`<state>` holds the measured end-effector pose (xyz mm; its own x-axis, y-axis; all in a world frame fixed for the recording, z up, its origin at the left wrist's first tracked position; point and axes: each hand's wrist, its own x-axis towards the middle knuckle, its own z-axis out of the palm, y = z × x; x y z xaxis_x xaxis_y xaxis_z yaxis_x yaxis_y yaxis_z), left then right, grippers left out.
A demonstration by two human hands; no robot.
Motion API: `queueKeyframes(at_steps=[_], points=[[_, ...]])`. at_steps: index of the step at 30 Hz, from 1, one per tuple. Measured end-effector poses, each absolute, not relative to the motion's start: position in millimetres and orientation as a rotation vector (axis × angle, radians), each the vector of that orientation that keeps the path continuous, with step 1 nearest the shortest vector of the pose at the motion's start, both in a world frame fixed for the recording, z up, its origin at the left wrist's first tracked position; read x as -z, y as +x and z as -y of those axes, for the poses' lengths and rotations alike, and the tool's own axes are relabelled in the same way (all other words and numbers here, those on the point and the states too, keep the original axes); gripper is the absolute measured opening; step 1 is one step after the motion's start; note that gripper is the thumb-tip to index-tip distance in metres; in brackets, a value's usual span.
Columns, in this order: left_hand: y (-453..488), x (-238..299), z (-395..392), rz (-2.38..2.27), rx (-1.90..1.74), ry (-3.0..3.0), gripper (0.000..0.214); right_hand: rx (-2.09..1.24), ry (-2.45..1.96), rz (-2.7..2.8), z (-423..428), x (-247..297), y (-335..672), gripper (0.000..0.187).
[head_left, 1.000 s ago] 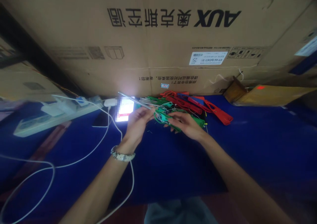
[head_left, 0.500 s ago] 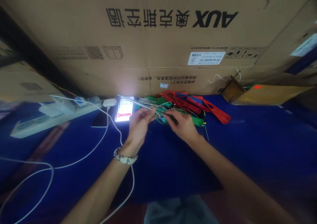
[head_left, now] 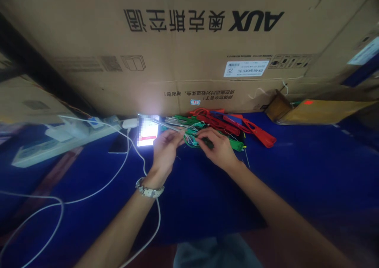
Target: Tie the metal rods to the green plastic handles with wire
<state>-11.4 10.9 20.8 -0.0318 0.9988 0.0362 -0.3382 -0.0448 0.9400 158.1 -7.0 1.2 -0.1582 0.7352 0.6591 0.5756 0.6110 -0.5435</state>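
My left hand (head_left: 164,150) is closed in a pinch around a slim silver rod (head_left: 166,125) that points up and to the left. A green loop-shaped plastic part (head_left: 189,142) with thin pale wires sits between both hands, at the rod's lower end. My right hand (head_left: 218,146) has thumb and fingers pinched together at the right side of this part; exactly what they grip is too small to make out. Just behind the hands lies a pile of green plastic pieces (head_left: 237,145) and silver rods. Red plastic pieces (head_left: 260,135) with openings lie to the right.
A lit phone (head_left: 151,130) leans left of my hands. White cables (head_left: 111,178) run over the blue tabletop (head_left: 204,204) from a power strip (head_left: 38,147). A large cardboard box (head_left: 177,70) stands behind, and a yellow box (head_left: 322,113) lies at right.
Both hands keep nearly the same place and grip. The rod's far end has dipped and shifted slightly left, and the view has moved a little.
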Motion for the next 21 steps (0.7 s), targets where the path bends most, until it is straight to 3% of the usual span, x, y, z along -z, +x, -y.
queueKeyframes(at_steps=[12, 16, 21], points=[[-10.1, -22.3, -9.4, -0.937, -1.427, 0.952, 0.013, -0.273, -1.08, 1.728, 6.2, 2.0, 159.7, 0.01], [-10.7, -22.5, -9.7, -0.934, -1.445, 0.977, 0.013, -0.473, -1.145, 1.712, 8.6, -0.2, 159.0, 0.02], [-9.7, -20.1, -10.7, -0.912, -1.476, 1.012, 0.013, -0.384, -1.324, 1.789, 12.3, -2.9, 156.5, 0.026]])
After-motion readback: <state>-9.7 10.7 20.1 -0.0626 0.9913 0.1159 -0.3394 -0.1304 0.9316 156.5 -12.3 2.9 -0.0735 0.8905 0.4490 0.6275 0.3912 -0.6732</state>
